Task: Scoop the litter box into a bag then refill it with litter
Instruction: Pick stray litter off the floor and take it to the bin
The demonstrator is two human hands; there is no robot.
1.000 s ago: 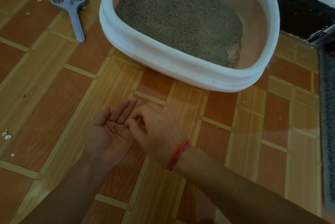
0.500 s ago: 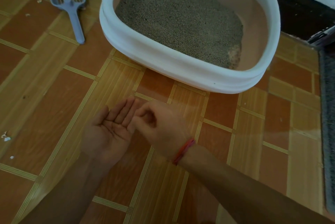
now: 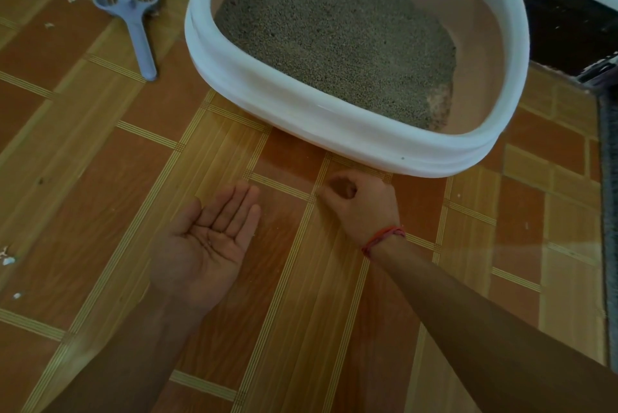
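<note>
A white litter box [image 3: 334, 132] with a pinkish inside stands on the patterned floor, and grey-brown litter [image 3: 334, 28] covers most of its bottom. A blue-grey slotted scoop [image 3: 133, 11] lies on the floor left of the box, handle toward me. My left hand [image 3: 207, 245] is held palm up with straight fingers, a few tiny grains on the palm. My right hand [image 3: 361, 205], a red thread round its wrist, is down at the floor just in front of the box. Its fingers are curled together and nothing shows between them. No bag is in view.
Small white scraps [image 3: 6, 259] lie on the floor at the far left. A dark grey rug [image 3: 608, 178] runs along the right edge. Behind the box is a dark baseboard [image 3: 561, 18] under a white wall.
My right hand has left my left palm and moved right and forward to the floor before the box. My left hand stays palm up.
</note>
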